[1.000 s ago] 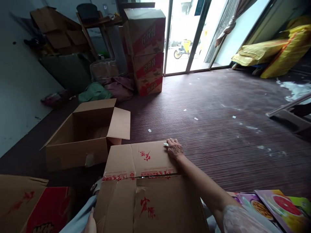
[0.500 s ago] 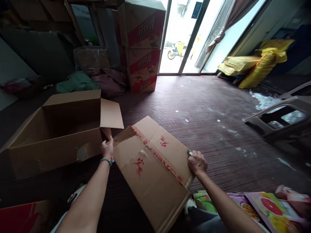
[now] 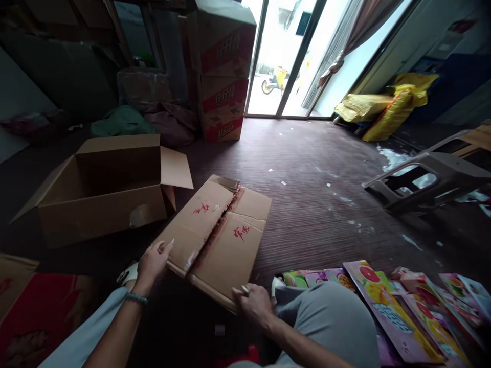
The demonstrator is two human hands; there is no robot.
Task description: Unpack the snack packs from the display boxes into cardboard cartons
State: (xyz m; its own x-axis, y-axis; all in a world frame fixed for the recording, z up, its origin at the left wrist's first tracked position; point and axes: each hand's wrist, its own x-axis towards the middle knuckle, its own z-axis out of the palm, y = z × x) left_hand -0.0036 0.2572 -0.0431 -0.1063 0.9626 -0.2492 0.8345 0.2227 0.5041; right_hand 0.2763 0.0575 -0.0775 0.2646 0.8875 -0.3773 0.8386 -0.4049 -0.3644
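Note:
A flattened cardboard box with red printed characters and a torn red-printed tape seam lies slanted in front of me. My left hand, with a bead bracelet on the wrist, grips its near left corner, thumb on top. At the near right corner my right hand is closed on the box edge. A small pale green object shows at the right fingers; I cannot make out what it is. An open, empty-looking cardboard box stands beyond my left hand, flaps spread.
Red-printed cartons are stacked by the glass door. A red box sits at the near left. Colourful packages lie beside my knee. A grey plastic stool lies tipped at right, yellow sacks behind.
The flattened box has been turned, so its seam now slants the other way. Both hands have moved nearer to me, onto its near edge. The view has shifted slightly right.

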